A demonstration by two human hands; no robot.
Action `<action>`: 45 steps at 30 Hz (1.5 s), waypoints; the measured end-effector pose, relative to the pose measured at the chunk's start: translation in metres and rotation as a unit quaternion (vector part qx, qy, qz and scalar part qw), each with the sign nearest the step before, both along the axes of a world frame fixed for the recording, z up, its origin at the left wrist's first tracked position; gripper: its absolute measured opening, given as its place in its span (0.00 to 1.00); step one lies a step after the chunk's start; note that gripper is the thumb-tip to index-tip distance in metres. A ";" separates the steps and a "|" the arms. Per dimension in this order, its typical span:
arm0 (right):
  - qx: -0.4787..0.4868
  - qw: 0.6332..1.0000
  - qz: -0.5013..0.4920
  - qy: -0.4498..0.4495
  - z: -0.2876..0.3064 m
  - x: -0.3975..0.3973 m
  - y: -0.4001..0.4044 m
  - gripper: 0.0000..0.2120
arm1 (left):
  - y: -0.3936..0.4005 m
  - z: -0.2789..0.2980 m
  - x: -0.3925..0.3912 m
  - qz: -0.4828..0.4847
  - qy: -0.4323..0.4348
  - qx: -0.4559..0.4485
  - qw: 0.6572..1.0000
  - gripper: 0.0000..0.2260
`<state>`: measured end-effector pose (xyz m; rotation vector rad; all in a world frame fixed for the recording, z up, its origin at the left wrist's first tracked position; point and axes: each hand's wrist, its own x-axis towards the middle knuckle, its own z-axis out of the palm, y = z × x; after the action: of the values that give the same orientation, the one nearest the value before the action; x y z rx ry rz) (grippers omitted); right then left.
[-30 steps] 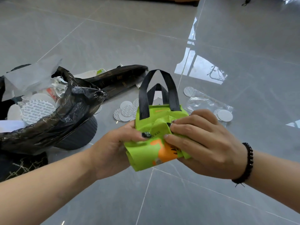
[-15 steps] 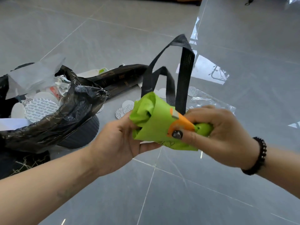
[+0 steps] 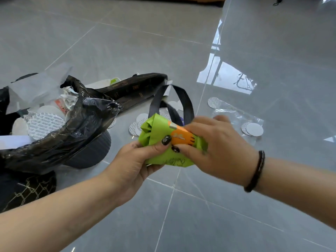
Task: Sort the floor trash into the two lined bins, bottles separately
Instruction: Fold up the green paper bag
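Green bag (image 3: 156, 132), rolled into a bundle with an orange print showing, sits in mid-air between both hands, above the floor (image 3: 236, 206) and just right of the lined bin (image 3: 76, 140); left hand (image 3: 132, 164) grips the bundle's left end from below with its thumb pressed over the top; right hand (image 3: 214, 146) is curled round the right end, fingers wrapped over the fabric; black handles (image 3: 187, 106) loop free behind the bundle, held by neither hand.

Risks, as judgement: the roll looks loose, so it could spring open if either grip eases; the free handles could catch on the bin liner (image 3: 69, 128) on the way in and drag the plastic off the rim; the bin already looks full of white discs (image 3: 45, 124) and paper, so the bundle may sit on top and slide back out; loose discs (image 3: 138, 124) and a clear plastic bag (image 3: 240, 119) still lie on the floor beyond the hands, so sorting looks far from done.

Versus half a second ago: the handles, then standing up high, now droop lower behind the bundle; the right hand has shifted further over the roll, and the bundle looks more compact; bin and floor litter unchanged.
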<state>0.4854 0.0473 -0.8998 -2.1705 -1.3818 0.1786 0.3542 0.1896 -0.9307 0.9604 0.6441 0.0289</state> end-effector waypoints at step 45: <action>0.002 0.942 0.118 0.313 0.013 0.013 -0.014 0.33 | 0.022 0.021 -0.021 -0.184 -0.113 0.180 0.960 0.29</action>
<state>0.4982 0.0335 -0.8864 -1.7061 -1.2394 0.8722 0.3333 0.2121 -0.9092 1.3953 0.2428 -0.0758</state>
